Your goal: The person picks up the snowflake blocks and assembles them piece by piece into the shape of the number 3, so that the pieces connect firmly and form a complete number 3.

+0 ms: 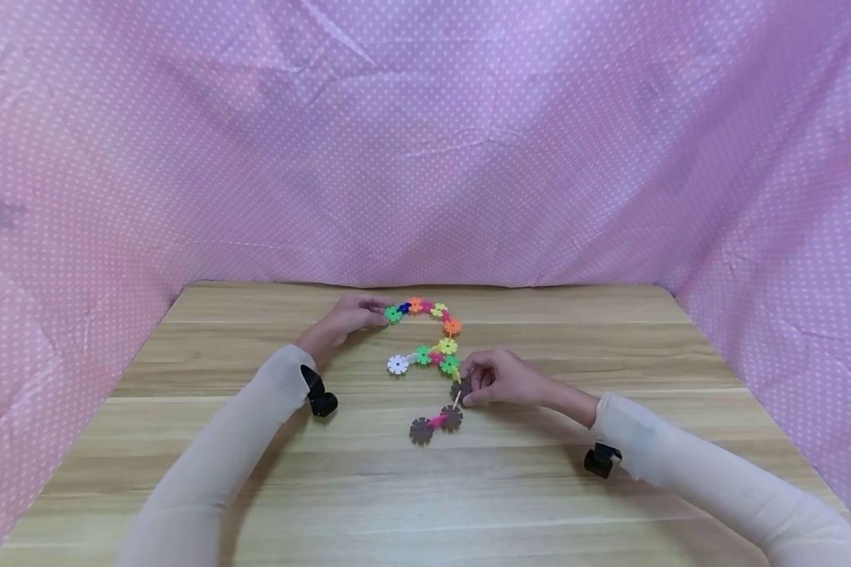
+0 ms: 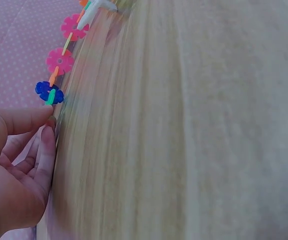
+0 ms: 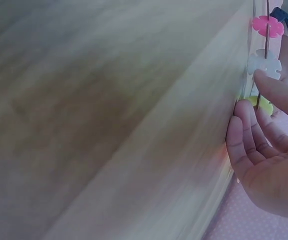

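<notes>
A chain of notched plastic snowflake discs, linked edge to edge, curves like a "2" or "3" on the wooden table. With its fingertips, my left hand pinches the green disc at the far end, beside a blue disc. Lower down, my right hand grips a dark brown disc, partly hidden by its fingers. From there the chain runs through another brown disc and a pink one to a brown end disc. A short branch ends in a white disc between the hands.
The wooden table ends at the back against a pink dotted cloth, which also hangs on both sides. Black wrist cameras are strapped over the pale sleeves.
</notes>
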Motion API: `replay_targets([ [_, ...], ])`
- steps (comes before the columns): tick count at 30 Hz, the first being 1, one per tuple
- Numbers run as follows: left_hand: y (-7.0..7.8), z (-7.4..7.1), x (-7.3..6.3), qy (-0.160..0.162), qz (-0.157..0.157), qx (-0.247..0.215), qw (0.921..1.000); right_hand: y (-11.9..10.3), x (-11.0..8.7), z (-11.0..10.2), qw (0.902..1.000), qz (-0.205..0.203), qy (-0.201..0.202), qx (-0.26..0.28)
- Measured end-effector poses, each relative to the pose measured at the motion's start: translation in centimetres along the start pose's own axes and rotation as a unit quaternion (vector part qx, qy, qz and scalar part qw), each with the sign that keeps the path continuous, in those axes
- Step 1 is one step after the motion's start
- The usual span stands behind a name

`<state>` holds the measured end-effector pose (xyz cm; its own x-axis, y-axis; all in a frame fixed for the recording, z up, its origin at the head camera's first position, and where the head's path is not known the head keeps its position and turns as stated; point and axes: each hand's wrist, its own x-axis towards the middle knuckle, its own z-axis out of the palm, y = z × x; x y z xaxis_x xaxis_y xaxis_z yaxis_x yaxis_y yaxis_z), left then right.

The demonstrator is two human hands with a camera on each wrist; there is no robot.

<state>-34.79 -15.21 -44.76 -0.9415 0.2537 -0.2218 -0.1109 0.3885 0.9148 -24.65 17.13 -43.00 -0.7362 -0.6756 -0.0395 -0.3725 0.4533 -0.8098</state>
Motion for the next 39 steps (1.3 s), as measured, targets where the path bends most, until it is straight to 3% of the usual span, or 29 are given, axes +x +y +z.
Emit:
replay_targets([
  [11, -0.13, 0.03, 0.33, -0.003, 0.007, 0.000, 1.0000, 0.41, 0.10, -0.07, 0.9998, -0.016, -0.013, -0.004],
  [23, -0.35, 0.46, 0.33, -0.003, 0.015, -0.031, 0.9994, 0.52, 0.15, -0.28, 0.9988, -0.031, -0.024, -0.028],
  [39, -0.52, 0.09, 0.14, -0.004, 0.014, -0.042, 0.9990, 0.26, 0.34, 0.08, 0.9990, -0.015, -0.030, -0.031],
])
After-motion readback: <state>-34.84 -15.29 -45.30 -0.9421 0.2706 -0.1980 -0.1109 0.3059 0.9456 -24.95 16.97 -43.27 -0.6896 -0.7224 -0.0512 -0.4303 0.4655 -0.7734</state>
